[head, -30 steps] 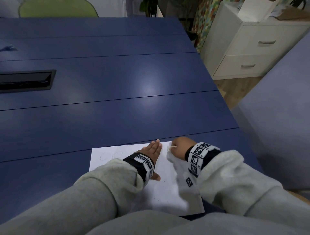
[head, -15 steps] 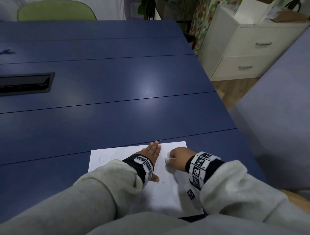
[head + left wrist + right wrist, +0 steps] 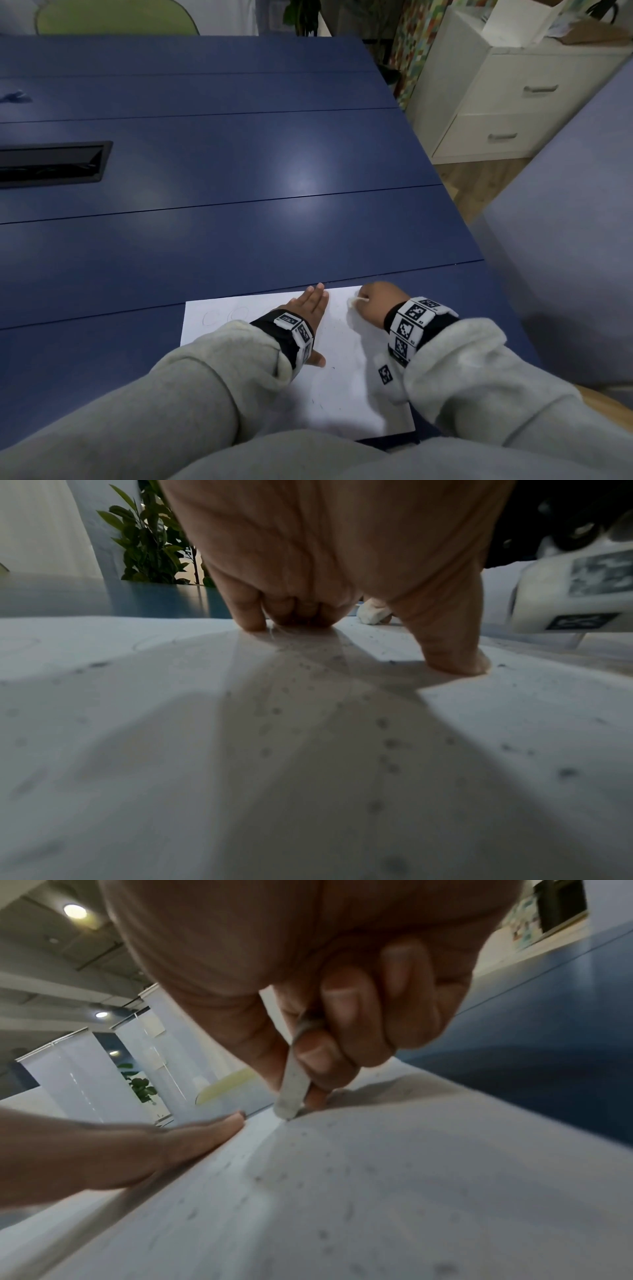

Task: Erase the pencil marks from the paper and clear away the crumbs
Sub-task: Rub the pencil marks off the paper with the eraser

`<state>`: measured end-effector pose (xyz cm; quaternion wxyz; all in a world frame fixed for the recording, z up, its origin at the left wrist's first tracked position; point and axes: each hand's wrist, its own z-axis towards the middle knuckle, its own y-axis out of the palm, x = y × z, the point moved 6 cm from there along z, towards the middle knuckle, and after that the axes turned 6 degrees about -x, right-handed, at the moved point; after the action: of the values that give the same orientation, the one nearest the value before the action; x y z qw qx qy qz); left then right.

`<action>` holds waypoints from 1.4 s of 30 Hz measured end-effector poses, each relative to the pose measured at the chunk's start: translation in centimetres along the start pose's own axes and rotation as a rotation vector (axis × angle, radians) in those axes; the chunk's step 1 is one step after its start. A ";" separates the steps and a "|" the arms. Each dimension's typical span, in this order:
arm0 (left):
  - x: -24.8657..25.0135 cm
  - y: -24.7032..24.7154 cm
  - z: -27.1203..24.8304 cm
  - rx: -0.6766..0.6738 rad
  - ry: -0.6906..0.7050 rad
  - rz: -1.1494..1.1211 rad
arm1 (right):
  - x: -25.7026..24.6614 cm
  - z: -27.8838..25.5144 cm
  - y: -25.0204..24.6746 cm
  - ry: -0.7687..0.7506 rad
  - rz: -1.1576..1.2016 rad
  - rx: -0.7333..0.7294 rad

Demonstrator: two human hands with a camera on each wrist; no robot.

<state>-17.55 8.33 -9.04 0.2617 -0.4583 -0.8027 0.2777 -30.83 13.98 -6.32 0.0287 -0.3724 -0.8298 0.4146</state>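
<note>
a white sheet of paper (image 3: pixel 346 383) lies at the near edge of the blue tabletop (image 3: pixel 239 212), in front of the person. the left hand (image 3: pixel 308 310) lies flat on the paper, fingers straight and together and thumb spread to the side, holding nothing; in the left wrist view its fingertips (image 3: pixel 251 620) and thumb press down on the sheet. the right hand (image 3: pixel 375 303) sits just beside it, near the far right part of the paper, its grip closed around a white eraser (image 3: pixel 354 301): in the right wrist view the eraser (image 3: pixel 294 1085) is pinched between thumb and curled fingers, and its lower tip touches the paper at the far edge. two faint pencil circles (image 3: pixel 224 315) show on the far left part of the sheet, left of the left hand. small dark crumbs (image 3: pixel 387 739) are scattered over the paper under and around both hands, more of them in the near half. grey sleeves (image 3: pixel 212 383) cover both forearms, with marker-tagged bands at the wrists. a black recessed slot (image 3: pixel 51 164) sits in the tabletop at far left, well apart from the paper, and a white drawer cabinet (image 3: pixel 507 102) stands beyond the tabletop's right side.
</note>
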 end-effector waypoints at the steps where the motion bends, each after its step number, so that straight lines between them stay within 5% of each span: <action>1: 0.0 0.0 0.0 0.000 0.000 0.003 | -0.1 0.1 0.0 0.004 0.007 0.011; 6: 0.1 0.0 0.0 -0.007 -0.006 0.028 | -2.7 -1.2 2.4 -0.086 -0.120 -0.103; 12: 0.1 -0.1 -0.2 -0.005 -0.005 0.018 | -2.3 0.9 -0.8 -0.047 -0.098 -0.015; 29: -0.1 0.2 0.3 0.013 0.000 0.016 | -2.7 0.4 1.5 -0.072 -0.143 -0.110; 42: -0.8 -1.1 -1.3 0.023 0.052 -0.183 | 1.4 -1.0 3.5 0.056 0.281 0.017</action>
<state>-16.96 7.38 -7.55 0.3120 -0.3872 -0.8309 0.2496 -29.41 16.87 -8.48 -0.0034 -0.4961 -0.7648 0.4109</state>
